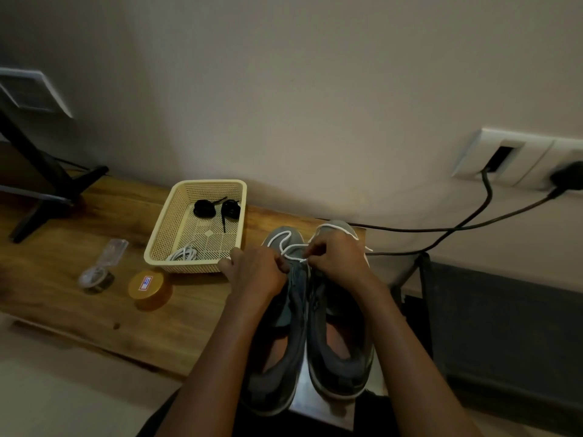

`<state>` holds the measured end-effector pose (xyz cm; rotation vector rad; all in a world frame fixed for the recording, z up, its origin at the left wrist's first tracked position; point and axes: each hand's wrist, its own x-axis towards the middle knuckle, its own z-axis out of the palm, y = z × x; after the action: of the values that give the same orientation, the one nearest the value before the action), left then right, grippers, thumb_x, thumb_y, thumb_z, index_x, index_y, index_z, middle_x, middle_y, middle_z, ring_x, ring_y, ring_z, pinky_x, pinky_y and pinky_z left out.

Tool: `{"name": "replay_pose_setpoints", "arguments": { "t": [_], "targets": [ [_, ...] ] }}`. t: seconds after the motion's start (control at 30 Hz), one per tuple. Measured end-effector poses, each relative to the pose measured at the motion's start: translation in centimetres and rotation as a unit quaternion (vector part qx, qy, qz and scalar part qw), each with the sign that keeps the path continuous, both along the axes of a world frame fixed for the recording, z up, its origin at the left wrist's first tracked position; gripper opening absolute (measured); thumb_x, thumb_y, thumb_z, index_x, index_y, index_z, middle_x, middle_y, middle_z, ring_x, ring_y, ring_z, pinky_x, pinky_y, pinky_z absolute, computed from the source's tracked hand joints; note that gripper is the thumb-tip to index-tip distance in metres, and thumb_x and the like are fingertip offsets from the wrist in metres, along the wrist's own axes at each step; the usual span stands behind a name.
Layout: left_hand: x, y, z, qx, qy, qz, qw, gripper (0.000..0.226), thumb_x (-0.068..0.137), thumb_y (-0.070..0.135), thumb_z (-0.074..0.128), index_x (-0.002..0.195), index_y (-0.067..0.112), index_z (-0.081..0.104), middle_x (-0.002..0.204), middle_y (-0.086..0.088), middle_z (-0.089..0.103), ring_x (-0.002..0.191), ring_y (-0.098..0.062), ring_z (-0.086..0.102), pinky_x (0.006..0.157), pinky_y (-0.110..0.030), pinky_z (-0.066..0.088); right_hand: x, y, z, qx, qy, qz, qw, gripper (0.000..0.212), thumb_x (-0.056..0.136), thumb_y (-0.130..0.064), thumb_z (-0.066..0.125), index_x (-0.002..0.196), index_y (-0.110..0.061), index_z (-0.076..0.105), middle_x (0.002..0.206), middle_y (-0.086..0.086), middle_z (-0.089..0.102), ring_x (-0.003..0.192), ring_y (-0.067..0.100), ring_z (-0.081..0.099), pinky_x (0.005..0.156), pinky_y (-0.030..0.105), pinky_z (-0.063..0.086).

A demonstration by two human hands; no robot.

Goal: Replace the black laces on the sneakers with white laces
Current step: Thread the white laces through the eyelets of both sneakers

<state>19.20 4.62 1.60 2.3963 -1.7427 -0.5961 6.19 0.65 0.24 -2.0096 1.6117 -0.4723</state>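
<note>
Pinching the white lace (291, 247) in your left hand (256, 270) and right hand (338, 263) over the grey sneakers (347, 367) just right of the basket (164, 230), you should pull both ends level before threading further eyelets.

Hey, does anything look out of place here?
Nothing stands out. The black laces lie coiled in the basket with a spare white lace; the left hand and right hand pinch a second white lace over the sneakers.

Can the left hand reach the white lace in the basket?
Probably yes. The white lace bundle lies in the near corner of the open basket, close beside the left hand, nothing covering it. Its fingers would first have to drop the sneaker lace.
</note>
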Motion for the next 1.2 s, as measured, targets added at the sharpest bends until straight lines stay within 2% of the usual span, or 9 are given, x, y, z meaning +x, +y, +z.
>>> {"name": "replay_pose_setpoints", "arguments": {
  "t": [0.1, 0.23, 0.37, 0.57, 0.83, 1.2],
  "targets": [
    [-0.3, 0.0, -0.1, -0.026, 0.006, 0.004, 1.000, 0.011, 0.088, 0.035, 0.065, 0.097, 0.036, 0.069, 0.124, -0.001, 0.046, 0.119, -0.028, 0.034, 0.095, -0.040, 0.026, 0.2, 0.2, 0.2, -0.018, 0.044, -0.007, 0.999, 0.012, 0.083, -0.017, 0.062, 0.084, -0.025, 0.071, 0.089, -0.007, 0.067, 0.096, 0.014, 0.057, 0.090, 0.032, 0.020],
    [-0.6, 0.1, -0.4, -0.032, -0.014, -0.006, 0.999, 0.015, 0.089, 0.035, 0.063, 0.103, 0.035, 0.068, 0.126, -0.001, 0.043, 0.119, -0.028, 0.032, 0.097, -0.040, 0.024, 0.7, 0.5, 0.2, -0.038, 0.073, 0.001, 0.997, 0.011, 0.083, -0.019, 0.061, 0.080, -0.027, 0.067, 0.084, -0.006, 0.066, 0.093, 0.016, 0.058, 0.091, 0.036, 0.021],
    [-0.4, 0.1, -0.6, -0.043, -0.014, -0.015, 0.999, 0.017, 0.086, 0.036, 0.065, 0.104, 0.036, 0.068, 0.134, 0.001, 0.039, 0.124, -0.027, 0.028, 0.101, -0.042, 0.022, 0.9, 0.6, 0.1, -0.045, 0.107, 0.011, 0.993, 0.014, 0.085, -0.019, 0.057, 0.087, -0.026, 0.070, 0.095, -0.003, 0.067, 0.101, 0.020, 0.055, 0.097, 0.041, 0.023],
    [-0.1, -0.3, -1.1, -0.033, -0.011, -0.033, 0.999, 0.019, 0.085, 0.036, 0.066, 0.104, 0.037, 0.067, 0.147, 0.003, 0.030, 0.138, -0.027, 0.014, 0.109, -0.051, 0.014, 1.0, 0.8, 0.4, -0.075, 0.183, 0.028, 0.980, 0.019, 0.088, -0.023, 0.053, 0.095, -0.025, 0.071, 0.112, -0.004, 0.056, 0.115, 0.025, 0.039, 0.100, 0.043, 0.023],
    [0.1, -0.4, -1.2, -0.023, 0.015, -0.037, 0.999, 0.018, 0.085, 0.036, 0.066, 0.103, 0.037, 0.066, 0.149, 0.004, 0.028, 0.140, -0.028, 0.010, 0.111, -0.051, 0.011, 1.2, 0.7, 0.4, -0.024, 0.142, 0.008, 0.990, 0.019, 0.091, -0.021, 0.051, 0.093, -0.020, 0.070, 0.117, -0.002, 0.053, 0.123, 0.031, 0.031, 0.106, 0.047, 0.016],
    [0.1, -0.3, -1.5, -0.034, 0.023, -0.048, 0.998, 0.021, 0.085, 0.035, 0.065, 0.106, 0.035, 0.063, 0.150, 0.004, 0.028, 0.140, -0.026, 0.011, 0.112, -0.051, 0.010, 1.9, 0.6, 0.1, -0.037, 0.169, 0.020, 0.985, 0.020, 0.091, -0.023, 0.051, 0.099, -0.020, 0.070, 0.119, -0.001, 0.054, 0.121, 0.029, 0.034, 0.108, 0.047, 0.018]
  ]
}}
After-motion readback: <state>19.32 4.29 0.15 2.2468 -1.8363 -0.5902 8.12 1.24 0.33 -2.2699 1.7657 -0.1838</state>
